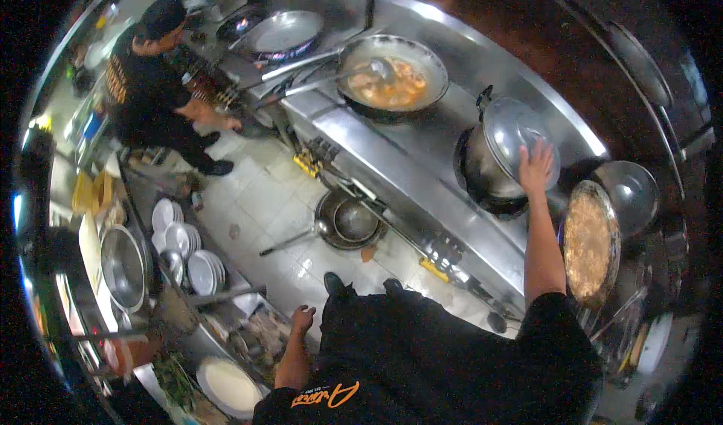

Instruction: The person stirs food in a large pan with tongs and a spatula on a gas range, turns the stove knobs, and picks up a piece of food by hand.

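Note:
My right hand (536, 165) lies with its fingers spread against the domed metal lid (508, 128) of a large pot (488, 174) on the stove; whether it touches the knob is hidden. My left hand (303, 317) hangs low at my side, its fingers loosely curled, and no object shows in it. Left of the pot, a wok (435, 89) holds orange-brown food in liquid, with a long-handled ladle (381, 70) resting in it. To the right of my right forearm stands a wide pan (614, 227) full of light brown food or liquid.
Another wok (282, 32) stands farther left on the stove. A co-worker (152, 86) in dark clothes stands at the upper left. Nested pans (350, 222) sit low beside the stove's front edge. Stacked plates (202, 272), a metal basin (121, 270) and a bowl of pale content (229, 385) are at left.

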{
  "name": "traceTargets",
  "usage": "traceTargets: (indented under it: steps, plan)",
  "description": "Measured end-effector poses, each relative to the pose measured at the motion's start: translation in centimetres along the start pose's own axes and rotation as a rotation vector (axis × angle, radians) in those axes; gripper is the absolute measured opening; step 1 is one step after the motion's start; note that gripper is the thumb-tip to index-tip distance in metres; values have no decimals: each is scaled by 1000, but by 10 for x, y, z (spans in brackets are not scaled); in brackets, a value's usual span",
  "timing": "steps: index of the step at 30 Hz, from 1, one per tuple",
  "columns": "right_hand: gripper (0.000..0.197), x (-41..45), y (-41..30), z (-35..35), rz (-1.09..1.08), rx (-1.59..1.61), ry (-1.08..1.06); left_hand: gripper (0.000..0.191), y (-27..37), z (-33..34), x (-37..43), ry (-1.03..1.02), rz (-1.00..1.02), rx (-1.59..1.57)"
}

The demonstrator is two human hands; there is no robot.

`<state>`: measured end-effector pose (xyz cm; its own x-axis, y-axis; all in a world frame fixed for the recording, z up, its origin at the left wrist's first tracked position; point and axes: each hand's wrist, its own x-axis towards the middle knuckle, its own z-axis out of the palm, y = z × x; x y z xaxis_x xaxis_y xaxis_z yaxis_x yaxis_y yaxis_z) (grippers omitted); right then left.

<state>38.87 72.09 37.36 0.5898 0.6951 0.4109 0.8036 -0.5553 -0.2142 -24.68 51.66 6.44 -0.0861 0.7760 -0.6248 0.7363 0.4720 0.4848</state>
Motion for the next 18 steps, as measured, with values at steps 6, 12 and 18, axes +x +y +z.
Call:
traceTargets:
  steps: [6, 12, 18]
  plan:
    - [66, -11, -13, -13, -98, -102, 366, 51, 19, -85, 75, -57, 8, 73]
    - [66, -29, -22, -22, 115, 0, 5, 50, 118, -151, 116, -134, 52, 100]
    - [60, -31, 15, -21, -57, -28, 346, 47, 177, -109, 173, -249, 160, -11]
